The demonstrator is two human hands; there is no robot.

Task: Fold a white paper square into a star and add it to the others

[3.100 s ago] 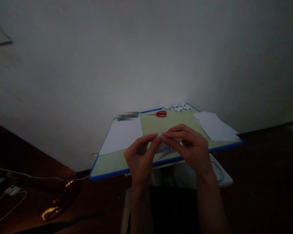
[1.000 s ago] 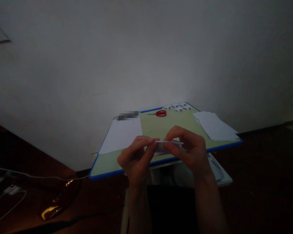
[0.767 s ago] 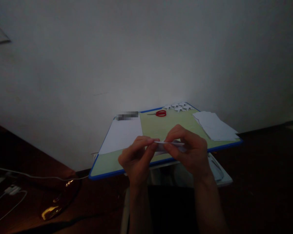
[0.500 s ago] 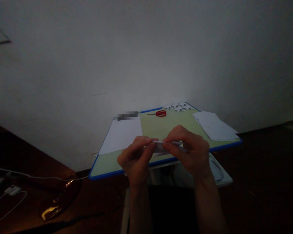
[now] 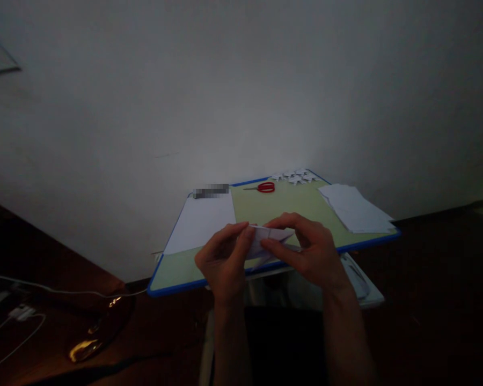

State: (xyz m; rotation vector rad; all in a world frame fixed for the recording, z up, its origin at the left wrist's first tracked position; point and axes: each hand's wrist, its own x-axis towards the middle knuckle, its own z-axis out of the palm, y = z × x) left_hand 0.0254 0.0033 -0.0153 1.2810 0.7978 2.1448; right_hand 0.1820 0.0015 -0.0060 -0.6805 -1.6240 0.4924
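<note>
Both my hands hold a small folded white paper piece (image 5: 270, 238) just above the near edge of a green board with a blue rim (image 5: 177, 266). My left hand (image 5: 224, 261) pinches the paper's left end between thumb and fingers. My right hand (image 5: 308, 249) pinches its right side, fingers curled over the top. Part of the paper is hidden behind my fingers.
On the board lie a white sheet (image 5: 202, 221) at the left, a stack of white paper (image 5: 354, 208) at the right, red scissors (image 5: 264, 187) and several small folded paper figures (image 5: 294, 176) at the far edge. White cables (image 5: 20, 313) trail at the left.
The paper, held flat and edge-on a second ago, is now tilted so its folded face shows. Both hands have shifted slightly lower and closer together.
</note>
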